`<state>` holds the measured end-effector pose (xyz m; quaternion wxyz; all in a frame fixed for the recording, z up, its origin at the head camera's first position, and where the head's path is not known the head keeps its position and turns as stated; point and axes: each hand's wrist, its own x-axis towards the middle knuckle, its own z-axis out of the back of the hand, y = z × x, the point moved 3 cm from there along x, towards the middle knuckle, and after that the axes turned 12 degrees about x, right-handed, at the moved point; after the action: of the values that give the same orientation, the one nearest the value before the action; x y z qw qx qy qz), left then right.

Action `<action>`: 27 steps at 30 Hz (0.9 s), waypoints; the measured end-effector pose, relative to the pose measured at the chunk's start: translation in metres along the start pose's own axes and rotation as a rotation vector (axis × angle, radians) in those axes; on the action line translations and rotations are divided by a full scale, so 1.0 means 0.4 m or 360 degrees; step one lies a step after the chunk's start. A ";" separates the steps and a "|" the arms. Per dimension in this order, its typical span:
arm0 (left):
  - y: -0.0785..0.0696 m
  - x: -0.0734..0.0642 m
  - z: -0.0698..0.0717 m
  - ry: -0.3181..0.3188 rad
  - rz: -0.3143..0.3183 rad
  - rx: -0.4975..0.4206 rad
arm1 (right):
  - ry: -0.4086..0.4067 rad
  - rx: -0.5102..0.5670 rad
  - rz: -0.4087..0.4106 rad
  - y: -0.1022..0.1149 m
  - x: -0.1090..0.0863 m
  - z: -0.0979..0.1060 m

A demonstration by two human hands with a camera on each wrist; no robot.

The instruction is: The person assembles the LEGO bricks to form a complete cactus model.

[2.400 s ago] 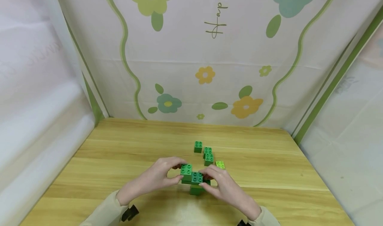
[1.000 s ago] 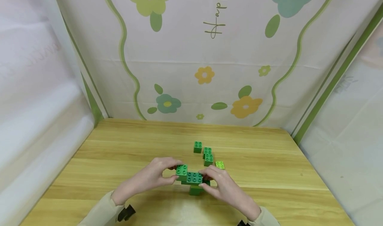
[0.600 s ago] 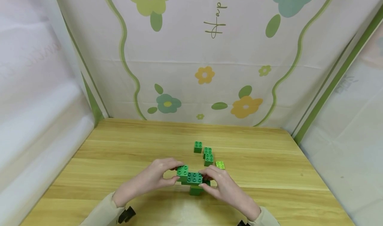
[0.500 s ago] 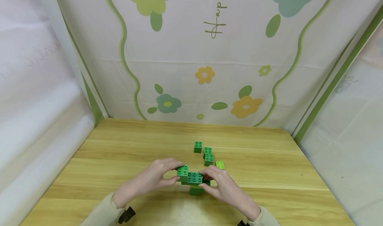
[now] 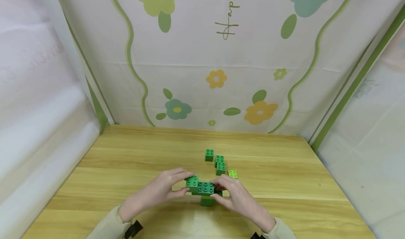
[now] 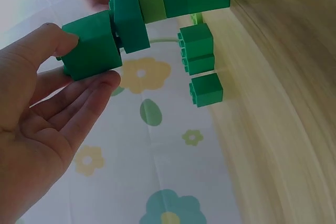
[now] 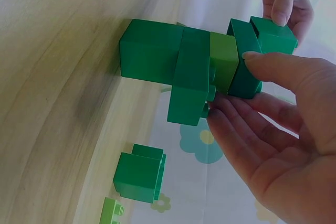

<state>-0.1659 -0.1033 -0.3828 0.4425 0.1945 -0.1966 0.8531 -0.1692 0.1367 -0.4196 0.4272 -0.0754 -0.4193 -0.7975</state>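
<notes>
A square green building brick [image 5: 192,184] with studs on top is pinched between the thumb and fingers of my left hand [image 5: 158,188]. It sits over the left end of a longer dark green brick [image 5: 205,188], slightly tilted, with a narrow gap showing in the left wrist view. My right hand [image 5: 235,196] grips that longer brick, the top of a stack, thumb on the near side and fingers on the far side. Below it in the right wrist view come a lime brick [image 7: 223,62], another long green brick [image 7: 189,85] and a green bottom brick [image 7: 149,51] on the table.
Behind the stack on the wooden table [image 5: 142,144] stand a lone green brick [image 5: 209,155] and two green bricks [image 5: 220,168] close together. A flat lime brick [image 5: 232,174] lies to their right. Flower-printed cloth [image 5: 190,56] hangs at the back and sides.
My left hand has moved a little left with its brick, uncovering more studs of the long brick. My right hand has stayed on the stack.
</notes>
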 end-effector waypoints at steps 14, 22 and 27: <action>0.018 0.000 0.002 0.0069 0.0001 -0.0008 | -0.0008 0.0014 0.0002 0.000 0.000 -0.001; 0.006 0.011 0.010 0.0098 -0.0054 0.0112 | -0.0013 0.0023 0.0008 0.000 0.001 0.000; 0.002 0.015 0.012 0.0102 -0.0073 0.0158 | -0.0012 0.0013 0.0011 -0.001 0.001 -0.001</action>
<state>-0.1689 -0.1022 -0.3759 0.4578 0.1934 -0.1354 0.8572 -0.1696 0.1363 -0.4201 0.4287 -0.0781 -0.4240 -0.7940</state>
